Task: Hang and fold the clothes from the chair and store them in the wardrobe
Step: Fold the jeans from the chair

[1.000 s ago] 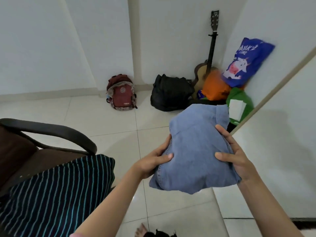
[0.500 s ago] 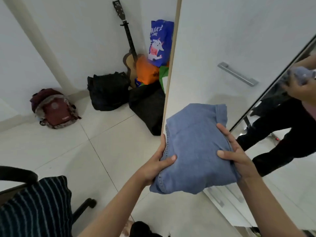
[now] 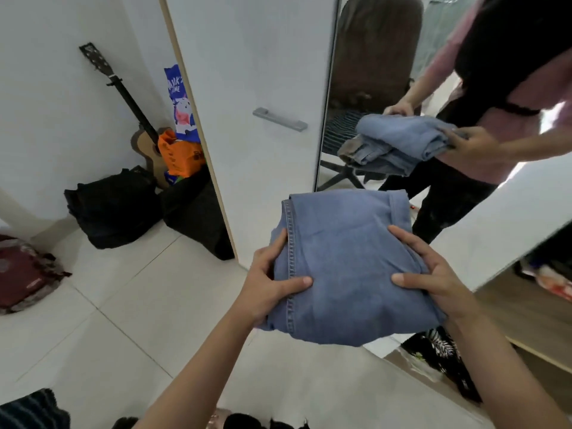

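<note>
The left hand (image 3: 272, 286) and the right hand (image 3: 433, 280) are clamped on the two sides of the folded jeans (image 3: 346, 264), thumbs on top, and hold them in the air in front of the wardrobe door (image 3: 257, 72). The mirror (image 3: 371, 72) beside it shows the same grip. To store them well, I think both hands should keep even pressure so the fold does not open, and slide the jeans flat onto the wooden shelf (image 3: 526, 314) at the lower right.
</note>
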Tool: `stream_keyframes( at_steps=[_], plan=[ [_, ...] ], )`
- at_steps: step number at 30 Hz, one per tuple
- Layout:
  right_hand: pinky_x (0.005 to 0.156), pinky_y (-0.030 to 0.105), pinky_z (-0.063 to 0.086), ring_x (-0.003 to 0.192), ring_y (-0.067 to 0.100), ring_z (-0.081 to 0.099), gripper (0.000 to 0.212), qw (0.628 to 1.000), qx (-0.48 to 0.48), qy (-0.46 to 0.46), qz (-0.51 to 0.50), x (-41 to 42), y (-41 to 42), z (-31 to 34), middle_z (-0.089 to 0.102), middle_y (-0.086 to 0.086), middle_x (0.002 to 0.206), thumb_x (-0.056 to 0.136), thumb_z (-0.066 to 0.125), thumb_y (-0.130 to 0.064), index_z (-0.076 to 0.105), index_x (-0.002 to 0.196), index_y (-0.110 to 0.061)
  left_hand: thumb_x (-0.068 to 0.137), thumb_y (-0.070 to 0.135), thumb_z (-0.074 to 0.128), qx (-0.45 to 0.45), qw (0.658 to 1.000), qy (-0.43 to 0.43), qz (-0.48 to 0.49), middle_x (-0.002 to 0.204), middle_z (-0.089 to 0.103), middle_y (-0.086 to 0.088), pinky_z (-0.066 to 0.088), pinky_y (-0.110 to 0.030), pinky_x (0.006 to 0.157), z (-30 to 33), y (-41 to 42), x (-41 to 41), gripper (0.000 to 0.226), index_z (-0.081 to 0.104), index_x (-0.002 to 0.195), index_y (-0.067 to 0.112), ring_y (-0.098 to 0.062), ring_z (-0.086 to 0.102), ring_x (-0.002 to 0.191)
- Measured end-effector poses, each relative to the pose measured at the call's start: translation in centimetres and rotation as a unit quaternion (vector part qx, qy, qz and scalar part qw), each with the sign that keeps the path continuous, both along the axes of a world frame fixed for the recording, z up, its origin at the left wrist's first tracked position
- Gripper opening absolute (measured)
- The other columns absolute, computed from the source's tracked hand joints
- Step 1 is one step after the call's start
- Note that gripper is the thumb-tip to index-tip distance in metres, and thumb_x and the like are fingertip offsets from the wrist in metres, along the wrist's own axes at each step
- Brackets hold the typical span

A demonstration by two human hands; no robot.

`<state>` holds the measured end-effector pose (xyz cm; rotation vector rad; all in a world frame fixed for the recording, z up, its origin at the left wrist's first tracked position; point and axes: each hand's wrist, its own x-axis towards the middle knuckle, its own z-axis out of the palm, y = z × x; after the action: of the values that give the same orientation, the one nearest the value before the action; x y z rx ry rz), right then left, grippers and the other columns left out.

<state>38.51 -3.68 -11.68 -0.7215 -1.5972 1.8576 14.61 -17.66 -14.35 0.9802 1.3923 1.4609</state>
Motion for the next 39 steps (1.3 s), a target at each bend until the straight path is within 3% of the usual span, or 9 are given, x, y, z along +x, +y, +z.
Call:
stream_keyframes(
  at_steps=[3,5,7,11,17,20,28,36,39],
  plan=[
    [0.081,0.015,0.050,0.115,0.005,0.059,0.067,0.999,0.041,-0.006,-0.031,3.0,-0.7,1.4,0.060,-0.011,0.129,0.055,0.079,-0.008,0.068,0.113,-0.039,0.059,0.046,0.087,-0.021,0.998,0.057,-0.016,0.136,0.039,0.003,0.043,-0.050,0.103,0.7,1.0,1.9,0.096,0.032,0.137,0.055,-0.023,0.045,0.128],
    [0.084,0.013,0.048,0.116,0.002,0.058,0.073,0.995,0.079,-0.024,-0.047,5.1,-1.2,2.3,0.059,-0.013,0.130,0.048,0.089,-0.023,0.067,0.115,-0.041,0.056,0.051,0.085,-0.023,0.995,0.098,-0.025,0.134,0.034,0.002,0.040,-0.045,0.107,1.2,1.4,3.2,0.098,0.030,0.137,0.058,-0.018,0.041,0.128],
    [0.085,0.011,0.047,0.117,0.002,0.056,0.073,0.991,0.107,-0.034,-0.076,7.1,-1.8,3.2,0.060,-0.015,0.129,0.048,0.089,-0.023,0.067,0.115,-0.041,0.054,0.052,0.082,-0.011,0.991,0.129,-0.033,0.132,0.032,0.004,0.039,-0.033,0.108,2.0,1.7,4.7,0.100,0.027,0.137,0.059,-0.011,0.039,0.126],
    [0.082,0.006,0.045,0.113,-0.004,0.057,0.069,0.977,0.153,-0.044,-0.139,10.8,-3.6,4.9,0.063,-0.024,0.119,0.055,0.076,-0.006,0.066,0.115,-0.038,0.050,0.055,0.078,0.030,0.982,0.177,-0.054,0.131,0.031,0.005,0.031,0.001,0.092,3.6,2.5,7.4,0.104,0.026,0.140,0.055,-0.003,0.036,0.124],
    [0.093,0.022,0.048,0.114,-0.002,0.057,0.078,0.954,0.181,-0.079,-0.228,15.8,-6.5,7.2,0.060,-0.026,0.123,0.054,0.086,-0.008,0.062,0.122,-0.038,0.057,0.042,0.087,0.092,0.966,0.209,-0.121,0.131,0.027,0.005,0.028,-0.005,0.098,6.8,4.2,11.0,0.103,0.029,0.142,0.047,-0.010,0.035,0.128],
    [0.087,0.015,0.051,0.113,-0.003,0.057,0.079,0.942,0.202,-0.089,-0.254,17.7,-7.7,8.7,0.060,-0.026,0.123,0.052,0.090,-0.011,0.062,0.121,-0.039,0.059,0.036,0.085,0.125,0.956,0.219,-0.147,0.133,0.026,0.004,0.028,-0.010,0.102,9.0,5.1,12.7,0.100,0.030,0.142,0.046,-0.010,0.033,0.129],
    [0.080,0.012,0.051,0.115,-0.003,0.056,0.096,0.898,0.237,-0.120,-0.349,24.0,-10.7,14.3,0.058,-0.023,0.128,0.029,0.092,-0.056,0.063,0.120,-0.044,0.065,0.030,0.085,0.177,0.927,0.220,-0.245,0.131,0.023,0.005,0.027,-0.021,0.106,14.6,7.9,19.4,0.098,0.028,0.142,0.046,-0.011,0.031,0.127],
    [0.079,0.014,0.053,0.110,0.001,0.061,0.097,0.860,0.277,-0.111,-0.415,31.2,-9.9,19.1,0.062,-0.020,0.124,0.025,0.093,-0.054,0.065,0.118,-0.042,0.065,0.032,0.084,0.261,0.897,0.224,-0.279,0.134,0.023,0.004,0.024,-0.017,0.104,19.9,12.2,27.3,0.096,0.028,0.142,0.048,-0.006,0.029,0.124],
    [0.079,0.014,0.053,0.110,0.001,0.061,0.081,0.847,0.303,-0.091,-0.428,34.3,-7.6,21.1,0.063,-0.020,0.122,0.042,0.094,-0.035,0.065,0.118,-0.038,0.065,0.031,0.084,0.294,0.887,0.236,-0.268,0.135,0.021,0.004,0.022,-0.017,0.105,22.4,15.2,30.8,0.096,0.030,0.142,0.045,-0.005,0.026,0.124]
  ],
)
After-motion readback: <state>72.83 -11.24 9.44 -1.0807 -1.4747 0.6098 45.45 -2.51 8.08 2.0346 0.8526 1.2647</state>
